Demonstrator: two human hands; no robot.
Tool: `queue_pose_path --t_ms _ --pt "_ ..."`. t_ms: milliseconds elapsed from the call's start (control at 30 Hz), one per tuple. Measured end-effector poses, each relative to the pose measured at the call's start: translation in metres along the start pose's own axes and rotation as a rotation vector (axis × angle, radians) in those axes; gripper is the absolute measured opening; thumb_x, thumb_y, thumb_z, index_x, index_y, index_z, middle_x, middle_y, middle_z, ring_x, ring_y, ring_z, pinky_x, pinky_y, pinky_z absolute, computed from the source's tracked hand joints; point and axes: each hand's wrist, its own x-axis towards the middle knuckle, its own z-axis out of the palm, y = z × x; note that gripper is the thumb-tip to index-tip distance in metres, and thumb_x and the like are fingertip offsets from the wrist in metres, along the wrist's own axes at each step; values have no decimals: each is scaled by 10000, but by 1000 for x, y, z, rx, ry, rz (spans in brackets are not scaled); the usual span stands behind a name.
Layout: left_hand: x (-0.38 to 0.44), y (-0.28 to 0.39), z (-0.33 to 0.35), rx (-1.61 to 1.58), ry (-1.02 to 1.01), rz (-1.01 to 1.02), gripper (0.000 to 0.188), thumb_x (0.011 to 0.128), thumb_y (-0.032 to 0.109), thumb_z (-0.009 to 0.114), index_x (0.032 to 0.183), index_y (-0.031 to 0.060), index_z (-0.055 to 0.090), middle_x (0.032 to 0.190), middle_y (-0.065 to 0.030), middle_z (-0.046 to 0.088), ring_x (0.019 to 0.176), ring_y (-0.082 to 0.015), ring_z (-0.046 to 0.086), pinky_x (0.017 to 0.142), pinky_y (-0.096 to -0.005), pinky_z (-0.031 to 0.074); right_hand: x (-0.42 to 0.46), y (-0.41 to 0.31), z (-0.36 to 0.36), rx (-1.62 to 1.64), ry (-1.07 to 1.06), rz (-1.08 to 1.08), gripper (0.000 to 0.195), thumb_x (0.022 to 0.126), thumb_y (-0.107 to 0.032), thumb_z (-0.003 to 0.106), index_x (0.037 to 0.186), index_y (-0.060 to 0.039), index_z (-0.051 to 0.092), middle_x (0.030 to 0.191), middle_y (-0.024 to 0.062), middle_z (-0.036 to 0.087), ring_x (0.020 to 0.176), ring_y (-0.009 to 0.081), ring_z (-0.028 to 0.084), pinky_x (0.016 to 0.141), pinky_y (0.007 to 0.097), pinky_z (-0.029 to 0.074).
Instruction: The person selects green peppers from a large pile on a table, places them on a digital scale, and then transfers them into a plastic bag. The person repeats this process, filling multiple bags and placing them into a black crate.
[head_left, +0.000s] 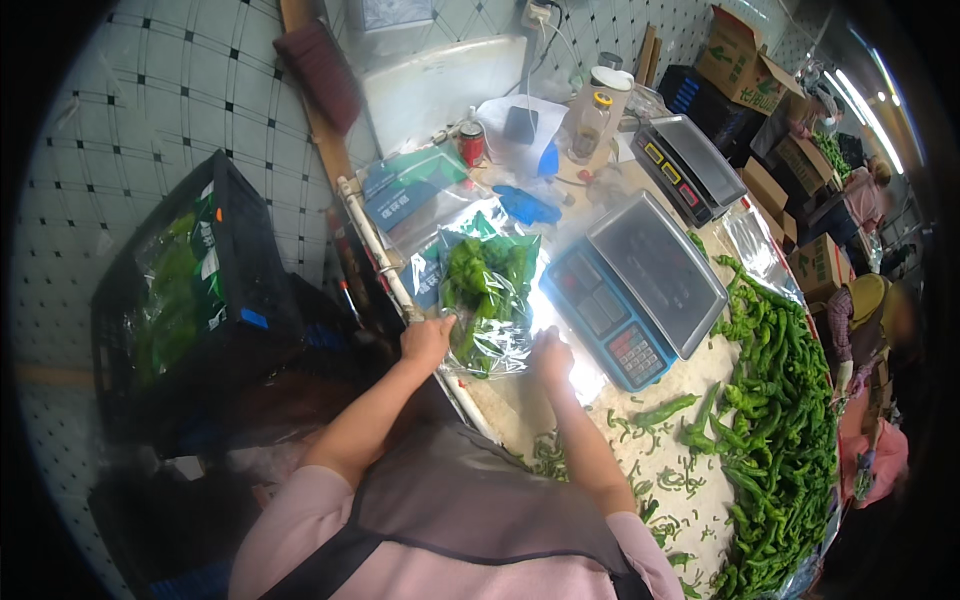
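Observation:
A clear plastic bag of green peppers (487, 300) lies on the worktable in front of me, with its printed green part away from me. My left hand (429, 343) grips the bag's left edge near its lower corner, thumb on top. On the other side, my right hand (553, 356) holds the right edge; glare blurs its fingers. Just right of the bag stands a blue digital scale (637, 292) with a bare metal pan. Flat printed plastic bags (401, 196) lie beyond the filled bag, near a crumpled blue glove (529, 205).
Loose green peppers (780, 397) are heaped along the right side, with cut stems scattered nearer me. A black crate (251, 262) with bagged peppers stands at left. Farther back are a second scale (690, 169), a red can (471, 142) and a glass bottle (590, 131). People work at far right.

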Motion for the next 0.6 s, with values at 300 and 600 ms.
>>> queue_pose_path --t_ms 300,600 --pt "16 4 14 -296 106 33 557 937 320 567 1312 -40 368 1289 -310 453 1149 -461 485 961 -473 406 -24 -63 -28 35 344 -435 594 726 -162 744 1260 -56 504 1366 269 378 1252 401 388 1022 502 326" --pt "53 -4 29 -461 -62 -242 648 810 525 715 1090 -21 507 917 -186 641 835 -320 631 774 -380 504 41 -69 -17 498 111 -341 756 785 -295 713 1392 -10 366 1418 253 343 1311 406 338 1106 494 244"
